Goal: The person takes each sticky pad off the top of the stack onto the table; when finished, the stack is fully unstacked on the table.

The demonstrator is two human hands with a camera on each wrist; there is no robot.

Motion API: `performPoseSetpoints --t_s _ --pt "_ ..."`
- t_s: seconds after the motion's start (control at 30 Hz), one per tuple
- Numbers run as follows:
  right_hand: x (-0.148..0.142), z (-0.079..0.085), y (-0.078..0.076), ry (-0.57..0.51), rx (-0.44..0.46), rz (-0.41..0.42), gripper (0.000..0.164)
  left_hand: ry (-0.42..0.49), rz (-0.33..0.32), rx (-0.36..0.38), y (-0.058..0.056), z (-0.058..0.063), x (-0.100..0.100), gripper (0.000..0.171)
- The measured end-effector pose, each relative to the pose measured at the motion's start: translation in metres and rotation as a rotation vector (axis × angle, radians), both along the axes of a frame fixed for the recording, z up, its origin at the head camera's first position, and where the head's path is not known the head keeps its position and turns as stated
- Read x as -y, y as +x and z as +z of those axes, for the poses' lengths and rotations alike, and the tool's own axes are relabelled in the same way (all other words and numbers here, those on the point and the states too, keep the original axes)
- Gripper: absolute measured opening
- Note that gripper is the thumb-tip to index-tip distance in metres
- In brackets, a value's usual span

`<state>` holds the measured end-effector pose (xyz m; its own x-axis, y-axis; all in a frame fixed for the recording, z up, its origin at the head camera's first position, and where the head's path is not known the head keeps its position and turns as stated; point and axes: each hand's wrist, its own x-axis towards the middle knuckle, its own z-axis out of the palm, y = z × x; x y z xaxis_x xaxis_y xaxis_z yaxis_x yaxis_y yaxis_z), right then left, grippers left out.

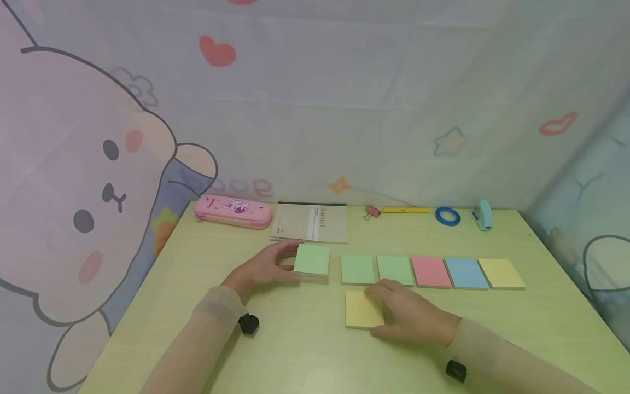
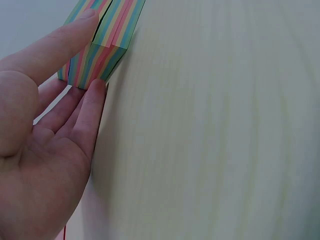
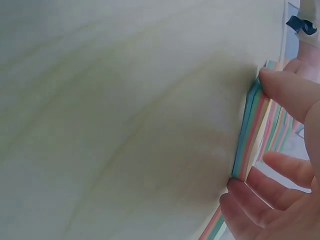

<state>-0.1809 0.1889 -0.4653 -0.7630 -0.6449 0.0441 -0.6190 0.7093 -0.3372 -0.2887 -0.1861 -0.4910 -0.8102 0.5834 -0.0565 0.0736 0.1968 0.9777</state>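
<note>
My left hand grips a stack of sticky note pads by its left side, thumb in front and fingers behind. Green is on top, and the left wrist view shows the stack's striped edges. My right hand holds a yellow-topped sticky note pad between thumb and fingers at its right side, in front of the row. In the right wrist view that pad's edge has blue, green, pink and yellow layers. Behind it runs a row of pads: green, another green, pink, blue and yellow.
Along the table's back lie a pink pencil case, a notebook, a pink binder clip, a yellow pen, a roll of blue tape and a mint stapler. A printed cloth hangs behind the table.
</note>
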Motion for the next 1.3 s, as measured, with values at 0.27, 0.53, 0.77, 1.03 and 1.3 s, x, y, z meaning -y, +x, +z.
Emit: performPoseSetpoints --t_s 0.27,0.53,0.77,1.03,1.3 --pt "0.004 -0.003 -0.005 -0.011 0.015 -0.010 0.072 -0.006 0.010 0.002 0.003 0.003 -0.001 0.091" --pt "0.004 -0.003 -0.007 -0.018 0.027 -0.003 0.071 -0.010 0.009 0.005 0.002 0.002 0.000 0.090" --pt "0.005 -0.003 -0.007 -0.026 0.015 -0.010 0.070 -0.011 0.001 -0.004 0.002 0.003 -0.001 0.090" --pt "0.005 0.007 -0.006 -0.020 0.015 -0.020 0.070 -0.016 0.003 -0.002 0.001 0.004 -0.001 0.090" --pt "0.019 0.035 -0.019 -0.097 0.002 -0.011 0.069 -0.003 0.005 0.003 0.001 0.000 0.000 0.092"
